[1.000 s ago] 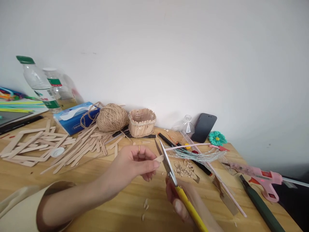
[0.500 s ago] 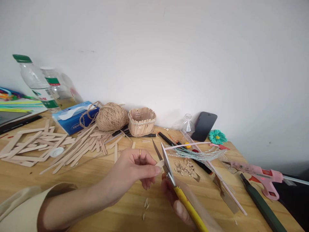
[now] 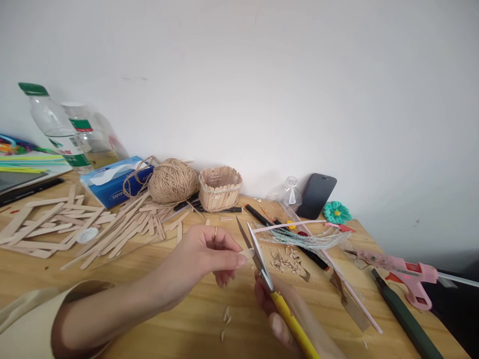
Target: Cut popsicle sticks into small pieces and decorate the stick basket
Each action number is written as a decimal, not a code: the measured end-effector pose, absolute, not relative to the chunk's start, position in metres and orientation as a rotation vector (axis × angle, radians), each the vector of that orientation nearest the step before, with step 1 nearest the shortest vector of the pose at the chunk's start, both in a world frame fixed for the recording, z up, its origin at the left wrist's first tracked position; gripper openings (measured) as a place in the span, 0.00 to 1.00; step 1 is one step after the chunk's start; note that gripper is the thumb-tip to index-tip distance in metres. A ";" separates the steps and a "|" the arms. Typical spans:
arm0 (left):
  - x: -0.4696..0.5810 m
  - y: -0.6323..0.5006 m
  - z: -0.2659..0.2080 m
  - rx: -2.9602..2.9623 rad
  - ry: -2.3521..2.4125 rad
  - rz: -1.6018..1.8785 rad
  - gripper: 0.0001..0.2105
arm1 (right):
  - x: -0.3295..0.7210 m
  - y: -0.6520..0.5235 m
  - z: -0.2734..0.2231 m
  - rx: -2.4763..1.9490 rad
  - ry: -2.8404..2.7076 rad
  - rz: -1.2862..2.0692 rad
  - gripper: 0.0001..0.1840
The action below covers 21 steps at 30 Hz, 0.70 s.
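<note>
Between thumb and fingers, my left hand pinches a small pale piece of wooden craft stick. Its tip lies at the scissors' blades. My right hand is wrapped round the yellow handle of the scissors, whose blades point up and away, slightly apart. A few wood slivers lie on the table below my hands. More wood shavings are heaped just right of the blades. Behind my hands stands a small basket made of craft sticks, with a beaded trim.
Loose craft sticks, a twine ball and a blue tissue pack fill the left. On the right lie bead strands, a pink glue gun and a dark green tool. A phone leans on the wall.
My left hand has drawn slightly left with the stick piece. My right hand's fingers have shifted a little on the scissors, which stay in nearly the same place.
</note>
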<state>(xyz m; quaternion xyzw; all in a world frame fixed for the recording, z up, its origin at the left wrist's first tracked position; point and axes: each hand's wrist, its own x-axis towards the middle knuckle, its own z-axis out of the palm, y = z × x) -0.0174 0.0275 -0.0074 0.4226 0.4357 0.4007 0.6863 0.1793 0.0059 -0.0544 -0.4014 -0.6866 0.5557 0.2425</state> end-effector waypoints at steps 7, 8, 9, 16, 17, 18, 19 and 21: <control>-0.018 0.031 -0.006 0.932 1.006 0.920 0.06 | 0.175 0.008 -0.042 -1.076 -1.976 1.467 0.32; -0.018 0.031 -0.006 0.931 1.007 0.916 0.06 | 0.175 0.008 -0.042 -1.078 -1.976 1.451 0.31; -0.018 0.031 -0.006 0.931 1.009 0.915 0.06 | 0.174 0.008 -0.042 -1.079 -1.973 1.441 0.31; -0.021 0.034 -0.005 0.939 1.013 0.945 0.05 | 0.170 0.009 -0.040 -1.053 -1.908 1.480 0.31; -0.022 0.034 -0.005 0.943 1.014 0.960 0.05 | 0.170 0.009 -0.040 -1.056 -1.906 1.488 0.32; -0.022 0.035 -0.006 0.942 1.016 0.979 0.05 | 0.170 0.008 -0.039 -1.064 -1.905 1.487 0.32; -0.023 0.035 -0.006 0.940 1.016 1.000 0.05 | 0.170 0.008 -0.039 -1.072 -1.907 1.480 0.32; -0.023 0.036 -0.006 0.926 1.010 1.032 0.06 | 0.171 0.008 -0.041 -1.079 -1.920 1.455 0.32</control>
